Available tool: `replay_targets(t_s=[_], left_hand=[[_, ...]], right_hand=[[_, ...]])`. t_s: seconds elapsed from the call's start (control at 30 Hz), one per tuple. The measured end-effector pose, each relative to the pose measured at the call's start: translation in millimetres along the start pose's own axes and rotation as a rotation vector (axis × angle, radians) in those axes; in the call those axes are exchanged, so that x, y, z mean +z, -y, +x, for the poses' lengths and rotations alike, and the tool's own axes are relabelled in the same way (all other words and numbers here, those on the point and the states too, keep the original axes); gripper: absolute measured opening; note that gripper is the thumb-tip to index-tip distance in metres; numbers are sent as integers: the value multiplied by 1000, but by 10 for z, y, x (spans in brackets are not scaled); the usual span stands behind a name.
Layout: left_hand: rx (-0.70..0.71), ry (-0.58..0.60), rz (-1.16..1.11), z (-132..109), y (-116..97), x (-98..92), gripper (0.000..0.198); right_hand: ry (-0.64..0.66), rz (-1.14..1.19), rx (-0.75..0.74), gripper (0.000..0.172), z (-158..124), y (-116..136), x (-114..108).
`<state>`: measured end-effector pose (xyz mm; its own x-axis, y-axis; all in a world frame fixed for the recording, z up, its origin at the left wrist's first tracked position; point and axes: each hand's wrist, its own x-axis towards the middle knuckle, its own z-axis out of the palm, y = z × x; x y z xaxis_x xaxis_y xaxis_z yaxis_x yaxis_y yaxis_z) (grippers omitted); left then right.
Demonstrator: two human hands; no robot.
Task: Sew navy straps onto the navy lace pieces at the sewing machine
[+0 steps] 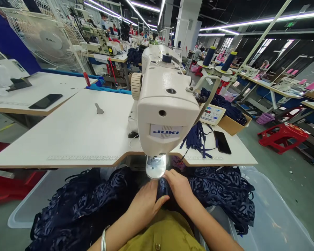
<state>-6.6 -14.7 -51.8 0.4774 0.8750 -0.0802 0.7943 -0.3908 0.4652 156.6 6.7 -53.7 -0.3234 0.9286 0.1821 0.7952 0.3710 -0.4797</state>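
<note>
One sewing machine (167, 108): standing over the work.
Navy cloth (162, 188): heaping at both sides, one fold lying between the hands.
Left hand (146, 197): grasping that fold; ideally guiding flat, not tugging.
Right hand (180, 184): pinching its right side; ideally steadying, avoiding the bright shield (156, 169).

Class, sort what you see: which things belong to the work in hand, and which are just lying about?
In the work:
- left hand and right hand, on the dark patterned fabric
- sewing machine

Seemingly just lying about:
- phone beside the machine
- phone on the neighbouring table
- red stool
</note>
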Motion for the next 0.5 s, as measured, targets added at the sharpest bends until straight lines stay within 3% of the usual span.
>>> replay_targets(t_s=[0.1,0.2,0.3,0.37,0.43,0.5], left_hand=[[126,-73,-244,-72,50,-227,65],[225,-23,-520,-127,107,-483,40],[127,-108,-490,-116,146,-677,36],[60,-320,-318,-71,152,-746,31],[100,-572,-84,-18,145,-767,18],[247,-704,120,21,135,-754,20]], right_hand=[[210,196,-172,24,12,110,-348],[355,366,-289,22,-2,247,-636],[217,353,-229,26,34,323,-750],[77,236,-206,27,95,323,-714],[-24,134,-176,31,160,296,-622],[-85,168,-118,32,206,260,-524]])
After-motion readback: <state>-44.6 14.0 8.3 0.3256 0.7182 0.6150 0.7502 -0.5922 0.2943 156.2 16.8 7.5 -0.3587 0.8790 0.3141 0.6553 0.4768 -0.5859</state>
